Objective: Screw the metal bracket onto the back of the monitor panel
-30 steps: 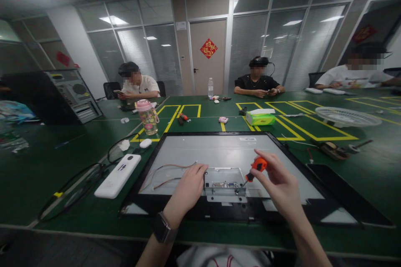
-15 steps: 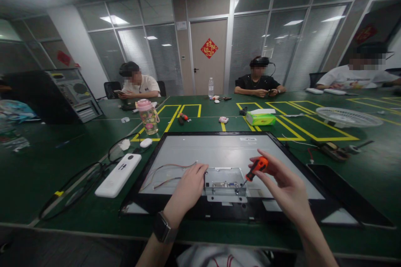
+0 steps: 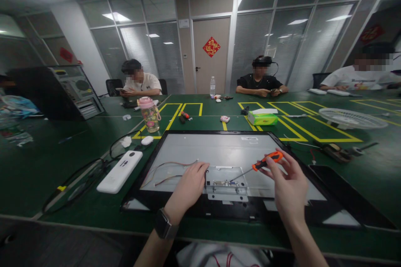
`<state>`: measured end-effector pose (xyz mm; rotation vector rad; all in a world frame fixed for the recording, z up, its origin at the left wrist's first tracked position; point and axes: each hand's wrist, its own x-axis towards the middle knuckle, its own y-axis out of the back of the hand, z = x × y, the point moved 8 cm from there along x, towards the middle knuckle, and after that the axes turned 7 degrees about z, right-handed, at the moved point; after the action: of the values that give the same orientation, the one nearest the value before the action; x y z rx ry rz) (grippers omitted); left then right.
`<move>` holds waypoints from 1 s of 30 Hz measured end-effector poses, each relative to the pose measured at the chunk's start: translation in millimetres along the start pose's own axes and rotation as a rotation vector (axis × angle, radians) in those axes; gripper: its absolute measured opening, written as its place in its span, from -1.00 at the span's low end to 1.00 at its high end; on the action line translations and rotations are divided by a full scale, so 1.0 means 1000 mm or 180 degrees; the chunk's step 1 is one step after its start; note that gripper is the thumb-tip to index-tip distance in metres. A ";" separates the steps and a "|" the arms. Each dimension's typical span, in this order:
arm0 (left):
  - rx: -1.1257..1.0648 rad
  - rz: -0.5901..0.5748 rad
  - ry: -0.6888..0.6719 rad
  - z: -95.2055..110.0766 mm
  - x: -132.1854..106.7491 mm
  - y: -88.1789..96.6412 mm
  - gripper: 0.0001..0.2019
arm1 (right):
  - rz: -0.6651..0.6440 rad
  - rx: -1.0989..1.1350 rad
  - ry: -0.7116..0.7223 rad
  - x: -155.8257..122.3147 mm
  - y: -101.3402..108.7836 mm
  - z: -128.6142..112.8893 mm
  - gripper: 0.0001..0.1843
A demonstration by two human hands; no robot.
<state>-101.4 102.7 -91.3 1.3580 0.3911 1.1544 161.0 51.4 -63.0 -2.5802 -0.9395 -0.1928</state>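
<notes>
A monitor (image 3: 219,150) lies face down on the green table, its grey metal back up. A small metal board bracket (image 3: 225,184) sits near its front edge. My left hand (image 3: 189,187) rests on the panel with its fingertips at the bracket's left edge, fingers loosely curled, holding nothing. My right hand (image 3: 290,185) pinches an orange-handled screwdriver (image 3: 266,160), tilted low, its tip reaching toward the bracket's connector. Thin wires (image 3: 166,171) run across the panel to the left of my left hand.
A white power bank (image 3: 119,171) and black cables (image 3: 78,183) lie left of the monitor. Further back stand a pink-lidded bottle (image 3: 150,114), a green tissue pack (image 3: 262,117), a white fan grille (image 3: 352,117) and a computer case (image 3: 69,91). Three people sit across the table.
My right hand has swung the screwdriver from steep to nearly flat, the handle moving right and the tip left along the bracket. My left hand has stayed in place.
</notes>
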 end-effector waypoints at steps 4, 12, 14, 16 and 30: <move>-0.0036 0.0050 0.0004 -0.003 0.001 -0.003 -0.54 | -0.0246 -0.0071 0.0251 -0.032 -0.023 -0.009 -0.42; -0.0027 0.0067 -0.0001 -0.003 0.000 -0.004 -0.54 | -0.0643 -0.0261 0.0577 -0.054 -0.040 -0.001 -0.50; -0.0022 0.0071 0.0004 -0.002 0.000 -0.004 -0.55 | -0.0561 -0.0311 0.0593 -0.051 -0.037 0.000 -0.49; -0.0018 0.0048 0.0012 -0.002 0.000 -0.004 -0.55 | -0.0521 -0.0337 0.0562 -0.049 -0.035 0.000 -0.48; 0.0033 0.0023 -0.0024 -0.001 -0.001 -0.005 -0.55 | -0.0787 -0.0446 0.0944 -0.056 -0.042 -0.008 -0.57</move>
<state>-100.8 103.9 -96.1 1.3734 0.3875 1.1542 91.4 44.7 -57.3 -2.4562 -1.1602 -0.7110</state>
